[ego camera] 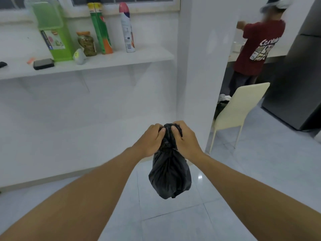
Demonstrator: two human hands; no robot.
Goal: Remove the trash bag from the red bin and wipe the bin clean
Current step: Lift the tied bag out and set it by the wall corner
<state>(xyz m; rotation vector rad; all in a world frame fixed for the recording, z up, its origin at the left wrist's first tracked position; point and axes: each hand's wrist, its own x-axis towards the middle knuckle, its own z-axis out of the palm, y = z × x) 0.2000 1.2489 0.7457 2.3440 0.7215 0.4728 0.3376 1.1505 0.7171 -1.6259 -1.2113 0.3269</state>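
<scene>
Head view: left hand (150, 140) and right hand (186, 138) each grip clenched on the black trash bag's (169, 176) neck.

I am standing in a home, at the edge of its kitchen. A white wall shelf (104, 61) at far left is holding household goods: spray cans (127, 28), a green plastic box (55, 33) and a jar (87, 44). Pale glossy tiles (173, 223) are covering the floor. At far right a tall grey fridge (295, 75) is standing near a cream dining chair (238, 108), and a person in a red shirt (258, 47) is working at a counter (278, 53).
</scene>
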